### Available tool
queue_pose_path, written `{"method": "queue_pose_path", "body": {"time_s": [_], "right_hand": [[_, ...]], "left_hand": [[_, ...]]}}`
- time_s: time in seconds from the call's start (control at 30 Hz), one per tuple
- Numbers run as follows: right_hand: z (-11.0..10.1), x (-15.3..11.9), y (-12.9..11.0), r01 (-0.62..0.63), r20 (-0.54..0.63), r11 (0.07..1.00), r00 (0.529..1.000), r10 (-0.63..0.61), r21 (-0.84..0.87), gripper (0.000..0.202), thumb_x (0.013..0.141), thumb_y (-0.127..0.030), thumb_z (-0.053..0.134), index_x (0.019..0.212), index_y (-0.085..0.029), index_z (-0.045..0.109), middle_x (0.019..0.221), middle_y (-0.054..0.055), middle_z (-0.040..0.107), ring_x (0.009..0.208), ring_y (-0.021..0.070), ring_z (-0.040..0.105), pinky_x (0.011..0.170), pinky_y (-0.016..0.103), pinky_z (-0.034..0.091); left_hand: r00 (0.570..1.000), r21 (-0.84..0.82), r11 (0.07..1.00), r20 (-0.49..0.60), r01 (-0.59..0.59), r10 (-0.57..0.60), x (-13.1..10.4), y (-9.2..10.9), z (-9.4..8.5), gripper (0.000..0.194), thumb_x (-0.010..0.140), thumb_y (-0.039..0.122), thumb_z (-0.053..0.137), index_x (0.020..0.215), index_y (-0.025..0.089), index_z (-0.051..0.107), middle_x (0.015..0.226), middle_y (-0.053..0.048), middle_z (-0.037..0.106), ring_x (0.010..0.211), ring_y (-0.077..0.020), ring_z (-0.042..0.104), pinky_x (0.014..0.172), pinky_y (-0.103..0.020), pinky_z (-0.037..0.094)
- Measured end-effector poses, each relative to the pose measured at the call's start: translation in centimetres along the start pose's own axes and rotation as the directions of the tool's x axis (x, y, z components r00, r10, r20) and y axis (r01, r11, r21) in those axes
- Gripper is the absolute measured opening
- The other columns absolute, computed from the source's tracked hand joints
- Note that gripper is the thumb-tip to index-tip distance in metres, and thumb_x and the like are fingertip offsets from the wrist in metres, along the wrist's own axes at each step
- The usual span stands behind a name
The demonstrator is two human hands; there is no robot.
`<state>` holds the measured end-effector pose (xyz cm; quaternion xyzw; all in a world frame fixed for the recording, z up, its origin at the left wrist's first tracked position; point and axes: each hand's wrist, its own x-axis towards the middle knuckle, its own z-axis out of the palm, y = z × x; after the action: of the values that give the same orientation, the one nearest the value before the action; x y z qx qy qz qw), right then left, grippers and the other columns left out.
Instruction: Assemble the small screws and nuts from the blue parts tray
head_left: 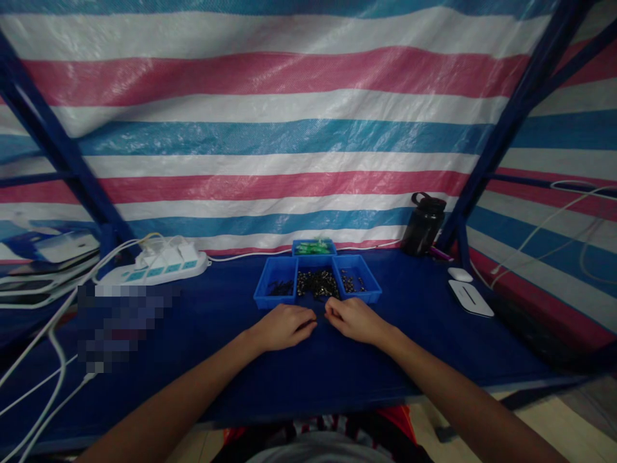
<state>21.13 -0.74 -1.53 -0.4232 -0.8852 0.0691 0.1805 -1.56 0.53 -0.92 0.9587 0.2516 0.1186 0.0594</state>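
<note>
My left hand (285, 326) is closed just in front of the blue bins, its thumb and fingers pinched; whatever it holds is too small to make out. Close to its right, my right hand (354, 319) is curled too, its fingertips hiding anything between them. The two hands do not touch. Beyond them, the left blue bin (263, 299) contains dark slender parts (281, 287). Small black and metallic parts (318, 283) are heaped between the side bins. A few metallic pieces (351, 283) lie in the right blue bin (369, 297). Green items (313, 247) fill the back bin (295, 244).
A power strip (159, 273) with plugs and white cables is on the left of the blue table (216, 379). At the back right stands a black bottle (423, 225). A white flat device (470, 298) and a white mouse-like object (459, 275) lie at right.
</note>
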Motion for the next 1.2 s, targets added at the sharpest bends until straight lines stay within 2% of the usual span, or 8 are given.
{"method": "queue_pose_path", "body": {"time_s": [0.1,0.23,0.37,0.73,1.0,1.2], "right_hand": [[0.0,0.0,0.0,0.000,-0.007,1.000,1.000,0.000,-0.007,0.006,0.088,-0.018,0.050,0.090,-0.019,0.055,0.066,-0.002,0.062,0.058,0.0120,0.056,0.055,0.022,0.027],[-0.2,0.1,-0.4,0.001,-0.003,1.000,1.000,-0.001,-0.012,0.015,0.091,-0.021,0.048,0.103,-0.020,0.056,0.067,-0.002,0.064,0.059,0.0130,0.058,0.056,0.022,0.028],[-0.6,0.0,-0.8,0.024,0.048,1.000,0.999,-0.025,0.009,0.020,0.090,-0.024,0.050,0.109,-0.020,0.056,0.069,-0.001,0.066,0.063,0.0140,0.061,0.057,0.022,0.031],[-0.8,0.1,-0.8,0.099,0.114,0.995,0.989,-0.097,-0.017,0.019,0.094,-0.027,0.045,0.102,-0.020,0.061,0.084,0.003,0.071,0.075,0.0157,0.065,0.064,0.022,0.037],[-0.6,0.1,-0.8,0.101,0.117,0.992,0.989,-0.093,-0.069,0.024,0.098,-0.028,0.040,0.100,-0.019,0.062,0.081,0.004,0.070,0.070,0.0147,0.063,0.062,0.023,0.035],[-0.3,0.1,-0.8,0.064,0.122,0.993,0.991,-0.052,-0.095,0.025,0.100,-0.029,0.037,0.098,-0.017,0.059,0.078,0.004,0.068,0.068,0.0146,0.062,0.060,0.024,0.032]], "left_hand": [[1.000,-0.007,1.000,-0.002,-0.003,0.003,0.0,-0.1,0.1,0.021,0.097,0.028,0.039,0.092,0.018,0.057,0.082,-0.002,0.064,0.076,-0.0148,0.062,0.069,-0.022,0.041],[1.000,-0.008,1.000,-0.009,-0.005,0.005,-0.1,-0.1,0.1,0.018,0.096,0.027,0.041,0.095,0.019,0.057,0.084,-0.001,0.064,0.078,-0.0149,0.062,0.069,-0.022,0.041],[1.000,-0.005,1.000,-0.007,-0.008,0.008,-0.1,-0.1,0.1,0.017,0.095,0.027,0.042,0.093,0.019,0.057,0.084,-0.001,0.064,0.077,-0.0147,0.062,0.068,-0.022,0.042],[0.999,-0.003,1.000,-0.048,0.021,-0.021,-0.1,-0.3,0.3,0.016,0.095,0.026,0.044,0.099,0.019,0.058,0.087,-0.001,0.064,0.081,-0.0152,0.063,0.071,-0.023,0.044],[0.983,-0.016,0.998,-0.170,0.062,-0.064,-0.1,-0.2,0.3,0.018,0.094,0.030,0.047,0.099,0.018,0.059,0.086,-0.003,0.063,0.077,-0.0143,0.061,0.068,-0.022,0.046],[0.972,-0.024,1.000,-0.232,0.010,-0.016,-0.2,-0.3,0.5,0.025,0.096,0.031,0.045,0.109,0.018,0.061,0.089,-0.004,0.064,0.077,-0.0138,0.061,0.069,-0.022,0.048]]}}
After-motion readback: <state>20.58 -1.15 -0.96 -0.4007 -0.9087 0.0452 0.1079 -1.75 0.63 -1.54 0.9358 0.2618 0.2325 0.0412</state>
